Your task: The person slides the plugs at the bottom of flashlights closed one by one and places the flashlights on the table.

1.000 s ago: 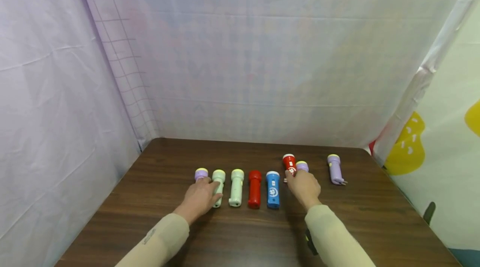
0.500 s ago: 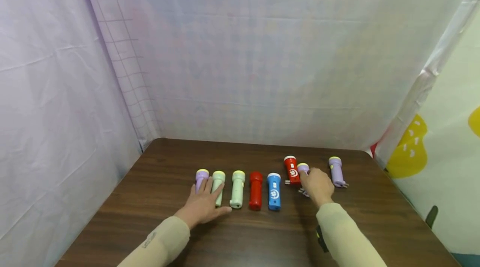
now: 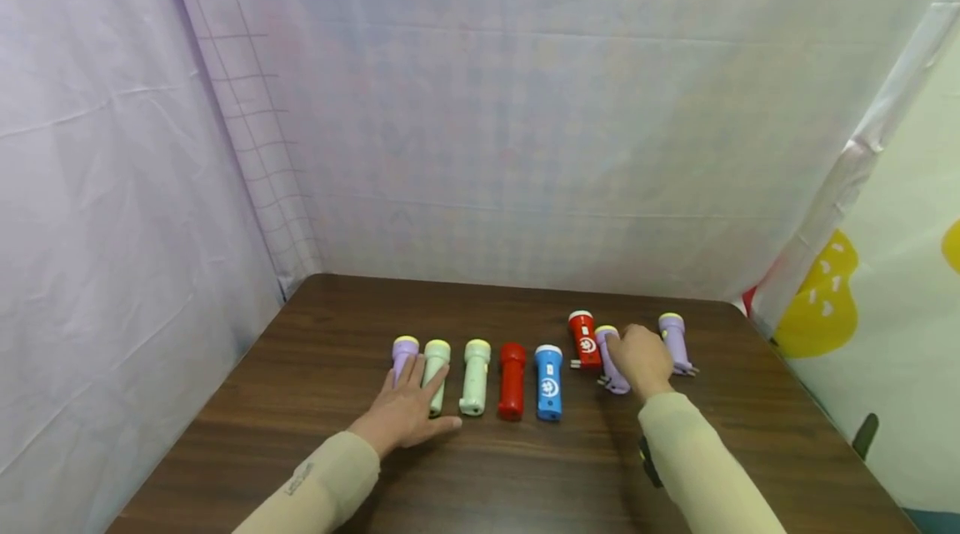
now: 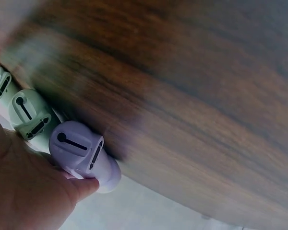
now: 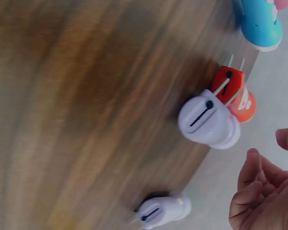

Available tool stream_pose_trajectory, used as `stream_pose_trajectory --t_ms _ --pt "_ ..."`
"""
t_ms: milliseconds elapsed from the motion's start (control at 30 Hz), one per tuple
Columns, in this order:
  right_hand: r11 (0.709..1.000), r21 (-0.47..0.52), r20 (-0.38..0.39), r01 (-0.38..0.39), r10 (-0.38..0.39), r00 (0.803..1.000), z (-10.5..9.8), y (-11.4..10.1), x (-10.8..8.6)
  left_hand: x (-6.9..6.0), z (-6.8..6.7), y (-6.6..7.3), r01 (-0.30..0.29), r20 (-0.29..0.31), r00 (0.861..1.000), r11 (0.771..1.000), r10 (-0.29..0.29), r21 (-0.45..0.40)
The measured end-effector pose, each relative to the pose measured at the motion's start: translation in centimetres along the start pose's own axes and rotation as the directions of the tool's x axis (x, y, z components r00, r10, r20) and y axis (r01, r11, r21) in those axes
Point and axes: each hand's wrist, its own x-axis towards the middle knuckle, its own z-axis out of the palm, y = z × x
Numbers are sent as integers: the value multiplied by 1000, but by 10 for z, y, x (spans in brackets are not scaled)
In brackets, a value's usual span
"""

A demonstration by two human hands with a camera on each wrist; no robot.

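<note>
Fingers spread, my left hand [image 3: 405, 409] lies over a purple flashlight [image 3: 405, 344] and a pale green flashlight [image 3: 437, 351] at the left end of a row. The left wrist view shows a finger against that purple flashlight [image 4: 77, 143]. A second green flashlight [image 3: 475, 376], a red one [image 3: 512, 380] and a blue one [image 3: 549, 380] continue the row rightward. My right hand [image 3: 641, 359], fingers loosely bent and holding nothing, hovers beside another purple flashlight [image 5: 204, 120] with plug prongs out. A red flashlight [image 3: 585, 338] with prongs out touches or nearly touches it.
One more purple flashlight [image 3: 675, 342], prongs out, lies right of my right hand. Everything is on a dark wooden table [image 3: 480, 476]. White cloth [image 3: 495, 117] hangs behind the table and along its left side.
My left hand has spread its fingers flatter over the two left flashlights. My right hand has moved right, off the red flashlight and then off the purple one, which now shows more fully.
</note>
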Motion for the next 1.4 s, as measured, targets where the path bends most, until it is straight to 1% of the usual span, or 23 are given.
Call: stream_pose_trajectory --t_ms 67,167,267,333,500,667,800,900,967,1233,1400 --pt "1000 -13 19 9 -9 1000 -1 -5 3 0 0 0 -2 -1 1000 1000 2 4" --pt "999 -46 57 -5 7 998 1 -12 8 -1 0 0 -6 2 1000 1000 6 6" --pt "997 -76 83 -19 25 996 8 -17 13 -1 0 0 -6 5 1000 1000 6 5" --pt "996 -87 89 -16 24 996 14 -21 16 -1 0 -1 -2 4 1000 1000 2 9" --pt "994 -106 66 0 7 998 31 -27 21 0 1 -3 -2 -3 1000 1000 2 3" --pt "993 -116 19 -8 11 1000 43 -31 20 -1 -1 -3 2 3 1000 1000 -2 -9" --pt "988 -153 -17 28 -31 999 47 -32 17 0 -3 -1 2 4 1000 1000 -2 -5" --pt "983 -174 -27 55 -60 998 50 -31 17 1 -2 -1 3 4 1000 1000 -3 -1" --pt "984 -167 -20 55 -59 998 51 -30 18 1 -1 -1 4 5 1000 1000 -4 -1" --pt "991 -131 47 26 -20 999 50 -28 17 1 -1 0 0 -4 1000 1000 0 -10" --pt "992 -123 57 14 -7 998 51 -28 16 0 -2 0 5 -2 1000 1000 -5 -9"
